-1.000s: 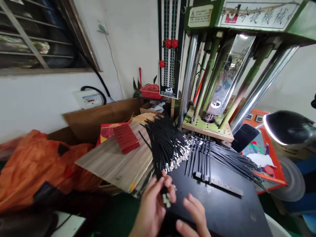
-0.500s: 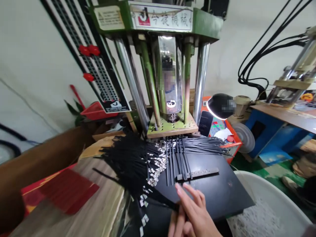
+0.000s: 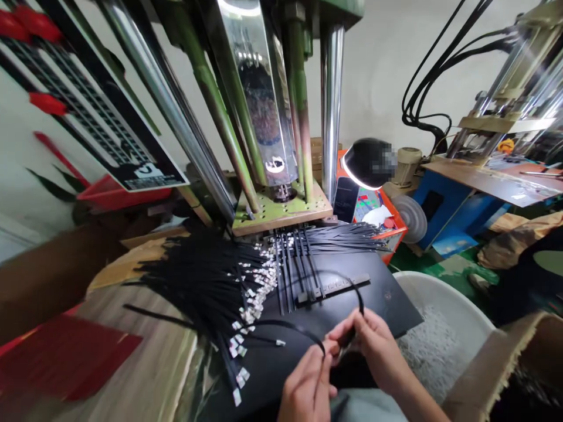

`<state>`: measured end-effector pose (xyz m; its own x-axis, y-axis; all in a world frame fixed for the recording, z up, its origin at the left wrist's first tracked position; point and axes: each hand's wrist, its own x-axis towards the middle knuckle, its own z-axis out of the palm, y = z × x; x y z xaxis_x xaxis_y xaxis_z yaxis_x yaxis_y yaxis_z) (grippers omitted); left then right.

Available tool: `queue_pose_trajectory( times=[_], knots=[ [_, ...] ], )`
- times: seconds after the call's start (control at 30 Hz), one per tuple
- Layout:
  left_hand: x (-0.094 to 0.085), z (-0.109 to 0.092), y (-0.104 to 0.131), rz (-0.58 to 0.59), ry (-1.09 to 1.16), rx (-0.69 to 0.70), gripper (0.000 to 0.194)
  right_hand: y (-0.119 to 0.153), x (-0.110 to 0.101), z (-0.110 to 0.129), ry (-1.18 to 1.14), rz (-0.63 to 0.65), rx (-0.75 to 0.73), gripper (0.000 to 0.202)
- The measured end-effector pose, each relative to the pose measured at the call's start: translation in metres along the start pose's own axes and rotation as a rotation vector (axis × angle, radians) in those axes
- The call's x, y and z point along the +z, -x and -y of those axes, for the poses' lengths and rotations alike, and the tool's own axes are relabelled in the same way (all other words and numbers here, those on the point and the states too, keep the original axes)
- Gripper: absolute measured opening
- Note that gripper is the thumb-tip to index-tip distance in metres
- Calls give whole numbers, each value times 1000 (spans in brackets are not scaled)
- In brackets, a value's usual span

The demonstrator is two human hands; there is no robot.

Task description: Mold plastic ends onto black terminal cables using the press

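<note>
My left hand (image 3: 307, 384) pinches a black flat cable (image 3: 292, 326) that arches in from the left, low in front of the press table (image 3: 290, 357). Close beside it, my right hand (image 3: 379, 347) grips a black cable (image 3: 358, 290) that curves up over the slotted metal bar (image 3: 334, 287). The two hands nearly meet, and the cable ends between the fingers are partly hidden. Several black cables (image 3: 285, 281) lie side by side from under the press plate (image 3: 281, 218), reaching the slotted bar. To the left spreads a large pile of black cables (image 3: 193, 269) with white-silver tips (image 3: 259, 293).
More black cables (image 3: 347, 237) fan out at the back right. A lit black lamp (image 3: 372, 161) stands by an orange control box (image 3: 393, 225). At right are a white tub (image 3: 466, 305) of pale scraps and an open cardboard box (image 3: 495, 366). A wood-grain board (image 3: 149, 351) lies left.
My hands have moved apart slightly and to the right, now with cables bowed out from both. The view has shifted down and right; a cardboard box has entered at lower right.
</note>
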<state>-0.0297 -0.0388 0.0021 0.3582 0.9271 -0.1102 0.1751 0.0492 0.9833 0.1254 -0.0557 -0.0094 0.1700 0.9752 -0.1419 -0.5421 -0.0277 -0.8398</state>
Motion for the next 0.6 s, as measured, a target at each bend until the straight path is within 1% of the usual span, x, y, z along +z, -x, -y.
queue_pose_trajectory(
  times=[0.07,0.1,0.13,0.17,0.2,0.23,0.3,0.37,0.43,0.5,0.53,0.6],
  knots=[
    [-11,-5,3,-61,133,-49,41,0,-10,7,-180,-94,28,35],
    [-20,-9,5,-61,232,-60,41,1,-15,13,-247,-114,28,31],
    [-29,-14,7,-28,323,-30,40,2,-20,19,-291,-122,5,27],
    [-38,-20,9,15,373,38,40,3,-24,26,-303,-122,-46,22],
    [-46,-26,8,50,357,135,39,4,-28,32,-280,-118,-118,21],
    [-51,-32,6,71,263,243,36,4,-31,37,-226,-117,-206,21],
    [-54,-40,-7,41,-83,433,24,1,-37,44,-58,-100,-398,17],
    [-47,-39,-28,-26,-413,559,26,-7,-43,47,163,-59,-597,4],
    [-32,-32,-54,-36,-577,674,28,-18,-49,47,436,-4,-751,8],
    [-16,-23,-78,-6,-629,734,24,-33,-54,45,718,49,-798,12],
    [-9,-20,-88,11,-649,731,21,-40,-56,43,823,67,-783,12],
    [1,-15,-101,42,-713,671,19,-54,-58,37,978,117,-773,12]
  ],
)
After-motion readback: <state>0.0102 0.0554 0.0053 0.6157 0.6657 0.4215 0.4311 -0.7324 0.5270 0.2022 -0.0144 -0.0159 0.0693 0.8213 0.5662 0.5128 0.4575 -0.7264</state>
